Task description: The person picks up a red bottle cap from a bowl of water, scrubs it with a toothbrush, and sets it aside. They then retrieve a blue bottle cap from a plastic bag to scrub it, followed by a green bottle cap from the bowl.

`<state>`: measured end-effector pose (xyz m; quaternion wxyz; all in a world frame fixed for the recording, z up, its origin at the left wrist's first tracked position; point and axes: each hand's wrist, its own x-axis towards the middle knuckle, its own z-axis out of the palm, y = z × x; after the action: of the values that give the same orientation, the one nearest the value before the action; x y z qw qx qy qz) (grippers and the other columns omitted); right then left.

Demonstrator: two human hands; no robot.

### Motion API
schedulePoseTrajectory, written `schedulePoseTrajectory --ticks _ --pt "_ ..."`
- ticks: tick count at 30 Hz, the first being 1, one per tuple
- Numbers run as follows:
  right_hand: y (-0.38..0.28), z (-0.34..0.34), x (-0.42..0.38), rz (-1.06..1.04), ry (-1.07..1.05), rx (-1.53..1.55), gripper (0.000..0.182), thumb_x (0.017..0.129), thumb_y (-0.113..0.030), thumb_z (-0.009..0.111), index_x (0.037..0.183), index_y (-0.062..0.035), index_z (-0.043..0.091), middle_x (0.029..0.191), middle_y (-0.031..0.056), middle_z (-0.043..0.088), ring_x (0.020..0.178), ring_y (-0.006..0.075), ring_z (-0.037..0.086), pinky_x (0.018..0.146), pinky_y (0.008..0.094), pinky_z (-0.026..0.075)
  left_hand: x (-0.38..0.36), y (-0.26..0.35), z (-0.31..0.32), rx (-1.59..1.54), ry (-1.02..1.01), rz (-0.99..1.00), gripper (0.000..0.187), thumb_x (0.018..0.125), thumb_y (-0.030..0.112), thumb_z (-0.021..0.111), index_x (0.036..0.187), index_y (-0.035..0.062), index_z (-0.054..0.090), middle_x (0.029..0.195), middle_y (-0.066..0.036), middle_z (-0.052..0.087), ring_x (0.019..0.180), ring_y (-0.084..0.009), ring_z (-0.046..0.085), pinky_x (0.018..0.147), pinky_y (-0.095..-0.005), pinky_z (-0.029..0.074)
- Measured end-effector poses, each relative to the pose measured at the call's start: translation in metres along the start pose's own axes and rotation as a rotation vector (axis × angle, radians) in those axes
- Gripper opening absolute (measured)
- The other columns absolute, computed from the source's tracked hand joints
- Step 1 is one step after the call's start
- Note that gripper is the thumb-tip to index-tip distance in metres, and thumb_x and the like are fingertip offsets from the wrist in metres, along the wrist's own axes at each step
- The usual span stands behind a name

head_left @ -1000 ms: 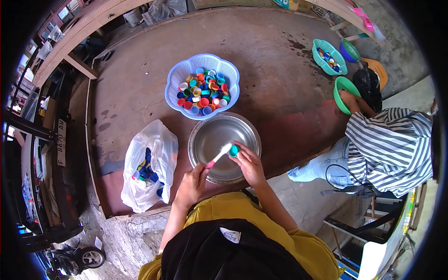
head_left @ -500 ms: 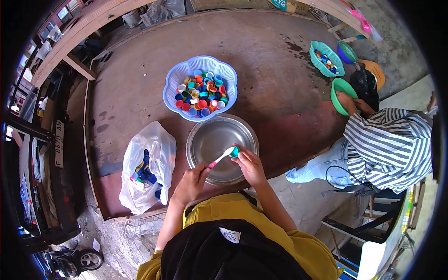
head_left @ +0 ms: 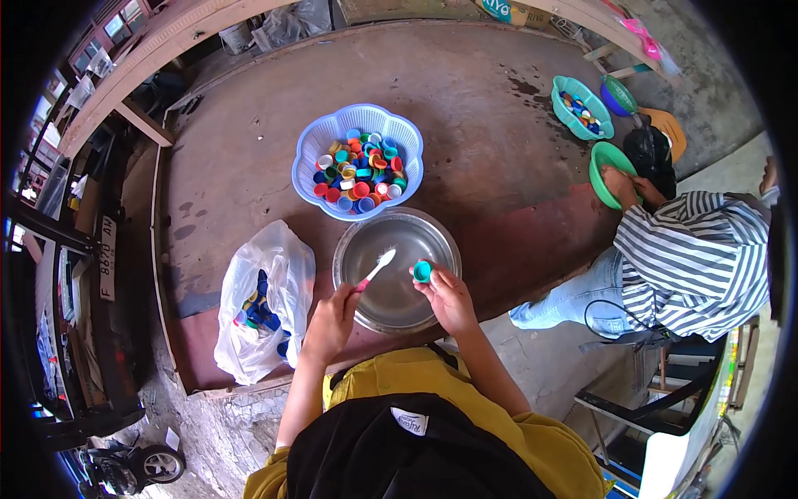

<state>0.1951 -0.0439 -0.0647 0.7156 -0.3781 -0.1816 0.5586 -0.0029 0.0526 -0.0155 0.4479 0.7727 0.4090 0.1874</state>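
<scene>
My left hand [head_left: 331, 320] is closed round the pink handle of a toothbrush [head_left: 380, 264], whose white head points up and to the right over a steel basin [head_left: 339, 274]. In my right hand [head_left: 447, 301], the fingertips pinch a green bottle cap [head_left: 422, 271], its hollow side showing, over the basin's right part. The brush head and the cap are apart. Just beyond the basin stands a light blue basket [head_left: 303, 158] holding several caps of many colours. Left of my left hand sits an open white plastic bag [head_left: 274, 249] with blue and other caps inside.
At the right, a person in a striped shirt [head_left: 698, 249] has both hands in a green bowl [head_left: 600, 166]. Beyond it are a turquoise basket [head_left: 559, 108] of caps and a black bag [head_left: 648, 154]. A wooden beam [head_left: 166, 71] crosses above the table's far side.
The toothbrush has moved left, away from the cap, with my left hand. My right hand has turned the cap so that its open side faces up toward me.
</scene>
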Motion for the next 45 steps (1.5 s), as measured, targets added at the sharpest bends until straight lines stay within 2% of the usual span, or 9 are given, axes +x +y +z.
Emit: schedulePoseTrajectory --ticks 5,11,23,26,34,37,40,44,45 --pt "0.001 0.005 -0.001 0.053 0.061 0.016 0.026 0.095 -0.022 0.046 0.108 -0.0024 0.057 0.092 0.0066 0.061 0.087 0.0145 0.057 0.082 0.0295 0.044 -0.002 0.006 0.002 0.028 -0.122 0.088 0.015 0.090 0.017 0.052 0.094 0.0034 0.055 0.068 -0.024 0.057 0.064 -0.0426 0.056 0.055 -0.0463 0.043" --pt "0.009 0.000 -0.001 0.189 0.142 0.164 0.035 0.097 -0.031 0.040 0.101 -0.0006 0.056 0.089 0.0084 0.058 0.078 0.0159 0.052 0.075 0.0304 0.042 -0.006 0.004 0.004 0.003 -0.234 0.181 0.014 0.090 0.018 0.051 0.096 0.0055 0.055 0.066 -0.022 0.058 0.064 -0.0418 0.056 0.055 -0.0473 0.043" --pt "0.009 -0.008 0.003 0.269 -0.028 0.075 0.035 0.096 -0.034 0.041 0.095 -0.0030 0.056 0.082 0.0059 0.056 0.076 0.0134 0.051 0.072 0.0282 0.041 -0.006 0.012 -0.007 0.208 -0.110 0.126 0.013 0.090 0.017 0.051 0.094 0.0056 0.056 0.066 -0.021 0.058 0.064 -0.0399 0.058 0.055 -0.0461 0.044" --pt "0.000 -0.004 0.003 0.227 0.016 0.047 0.035 0.097 -0.034 0.040 0.099 -0.0024 0.055 0.084 0.0062 0.056 0.077 0.0131 0.051 0.073 0.0286 0.041 -0.008 0.017 -0.004 0.143 -0.107 0.091 0.013 0.090 0.015 0.051 0.094 0.0032 0.055 0.066 -0.022 0.057 0.064 -0.0399 0.057 0.055 -0.0444 0.043" --pt "-0.012 0.019 -0.006 -0.157 -0.023 -0.430 0.028 0.091 -0.002 0.048 0.119 -0.0004 0.046 0.115 0.0082 0.052 0.111 0.0134 0.049 0.094 0.0299 0.040 -0.007 0.013 -0.018 -0.040 -0.157 0.009 0.017 0.092 0.014 0.049 0.093 -0.0015 0.054 0.067 -0.024 0.055 0.061 -0.0396 0.055 0.056 -0.0404 0.041" --pt "-0.008 0.019 -0.004 -0.251 -0.034 -0.468 0.032 0.088 0.003 0.051 0.119 0.0007 0.045 0.119 0.0091 0.051 0.113 0.0148 0.048 0.095 0.0301 0.040 -0.008 0.016 -0.013 -0.050 -0.273 0.066 0.018 0.092 0.015 0.049 0.094 -0.0018 0.055 0.065 -0.024 0.053 0.057 -0.0396 0.052 0.055 -0.0402 0.041" --pt "-0.009 0.020 -0.003 -0.311 -0.005 -0.492 0.033 0.086 0.005 0.053 0.118 0.0021 0.046 0.119 0.0103 0.051 0.110 0.0163 0.051 0.096 0.0296 0.041 -0.003 0.005 -0.009 -0.010 -0.011 0.129 0.018 0.092 0.016 0.049 0.094 -0.0016 0.055 0.066 -0.025 0.053 0.059 -0.0402 0.053 0.055 -0.0408 0.041" --pt "-0.011 0.016 -0.002 -0.346 -0.022 -0.540 0.033 0.084 0.007 0.054 0.117 0.0015 0.048 0.118 0.0118 0.052 0.109 0.0170 0.053 0.093 0.0289 0.044 -0.005 0.018 -0.012 -0.104 -0.314 0.047 0.019 0.092 0.017 0.049 0.095 -0.0009 0.055 0.069 -0.024 0.057 0.066 -0.0403 0.058 0.055 -0.0427 0.041" --pt "-0.011 0.018 -0.003 -0.377 -0.024 -0.589 0.033 0.084 0.006 0.055 0.116 0.0013 0.048 0.118 0.0119 0.052 0.108 0.0173 0.054 0.092 0.0293 0.045 -0.002 0.017 -0.010 -0.087 -0.206 0.107 0.018 0.092 0.017 0.048 0.096 -0.0003 0.055 0.065 -0.022 0.055 0.057 -0.0361 0.056 0.054 -0.0401 0.040"
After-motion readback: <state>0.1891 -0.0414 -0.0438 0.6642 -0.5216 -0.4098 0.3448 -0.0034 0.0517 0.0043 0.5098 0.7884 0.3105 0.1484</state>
